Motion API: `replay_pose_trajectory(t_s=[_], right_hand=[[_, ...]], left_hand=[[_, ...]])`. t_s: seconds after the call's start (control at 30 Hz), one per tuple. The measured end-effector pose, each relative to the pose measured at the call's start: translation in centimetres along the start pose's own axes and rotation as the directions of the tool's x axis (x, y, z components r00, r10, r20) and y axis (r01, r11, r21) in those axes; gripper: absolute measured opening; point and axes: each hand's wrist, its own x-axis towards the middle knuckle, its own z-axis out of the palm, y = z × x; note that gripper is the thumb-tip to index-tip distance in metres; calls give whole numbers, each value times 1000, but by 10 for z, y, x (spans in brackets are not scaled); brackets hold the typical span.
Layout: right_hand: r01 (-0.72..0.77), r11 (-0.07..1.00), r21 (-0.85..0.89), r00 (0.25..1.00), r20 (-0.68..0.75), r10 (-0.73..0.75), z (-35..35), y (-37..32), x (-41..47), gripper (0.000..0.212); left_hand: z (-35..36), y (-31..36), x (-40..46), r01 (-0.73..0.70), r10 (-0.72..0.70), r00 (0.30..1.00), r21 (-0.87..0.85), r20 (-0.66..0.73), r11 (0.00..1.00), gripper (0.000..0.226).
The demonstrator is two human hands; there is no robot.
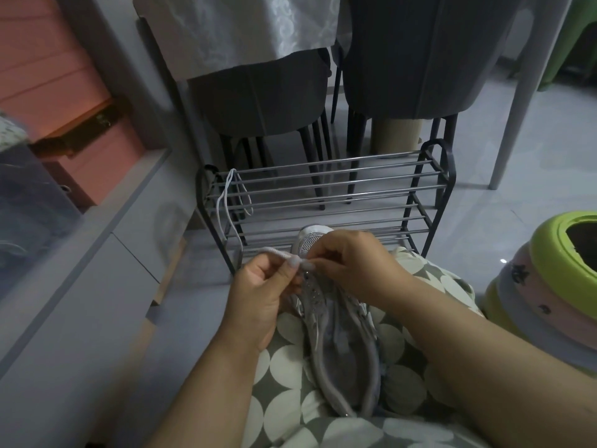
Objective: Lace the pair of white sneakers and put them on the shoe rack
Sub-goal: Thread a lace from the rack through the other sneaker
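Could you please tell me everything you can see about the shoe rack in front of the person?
The shoe rack is a low frame with dark end pieces, rounded at the top, joined by thin shiny metal bars that form slatted tiers. It stands upright on the pale tiled floor, in front of two grey chairs. No shoes sit on it. A loose white shoelace hangs over its top bars at the left end. The toe of the sneaker on the person's lap overlaps its lower front bars.

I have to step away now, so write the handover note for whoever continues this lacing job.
Left hand: pinches the shoelace near the sneaker's front eyelets.
Right hand: pinches the same lace from the other side.
Sneaker: on the lap, toe toward the shoe rack; lacing barely begun.
Second lace: hangs over the rack's left end.
Second sneaker: not in view.
Left: lace both sneakers, place the pair on the rack.
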Motion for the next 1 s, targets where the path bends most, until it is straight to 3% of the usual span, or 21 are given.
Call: replay_pose_trajectory(t_s=[0.1,0.2,0.3,0.43,0.57,1.0], right_hand=[[-6,998,-64,1000,8,6,-2,7,-6,9],[-11,986,-167,998,63,21,-5,11,-14,17],[-18,974,-224,993,107,43,-4,8,-17,23],[-56,976,-208,987,134,85,-5,3,-17,21],[-118,980,-162,972,181,147,-4,4,-17,25],[-200,980,-16,956,216,199,-3,8,-15,27]], left_hand=[[-3,-2,2,-58,58,997,-7,-44,998,7],[-5,-5,2,-80,87,996,178,-30,981,1],[-6,-7,1,-120,131,991,469,8,875,3],[-8,-7,2,-189,242,970,649,8,737,12],[-8,-5,3,-205,284,959,691,0,694,21],[-6,-7,4,-216,346,936,676,-63,705,26]])
